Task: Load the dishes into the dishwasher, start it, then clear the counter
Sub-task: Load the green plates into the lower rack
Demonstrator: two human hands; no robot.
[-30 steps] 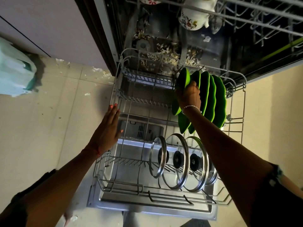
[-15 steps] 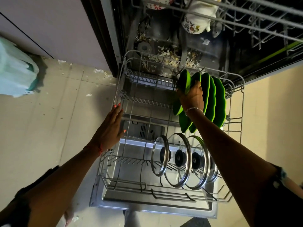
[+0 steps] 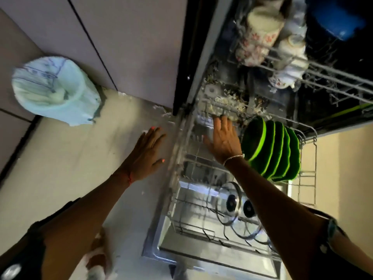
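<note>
Your green plates [image 3: 270, 152] stand on edge in a tight row at the back right of the lower rack [image 3: 306, 178], which is pulled out over the open door [image 3: 159, 249]. The glass lids [image 3: 232, 205] stand nearer you in the same rack.

Your right hand [image 3: 224, 140] is spread wide just left of the plates and holds nothing. Its fingertips [image 3: 219, 121] are up by the rack's back wire, can't tell if they touch it. Your left hand [image 3: 145, 152] is flat and empty too, just off the rack's left side.

Main worry imo: shove the rack in from there and those right fingers sit right where it meets the dishwasher [image 3: 201, 57], so they could get pinched. A hard push could also knock the plates together or tip the lids. And that looks like food gunk [image 3: 228, 106] behind the rack, which could clog things once you start it.
</note>
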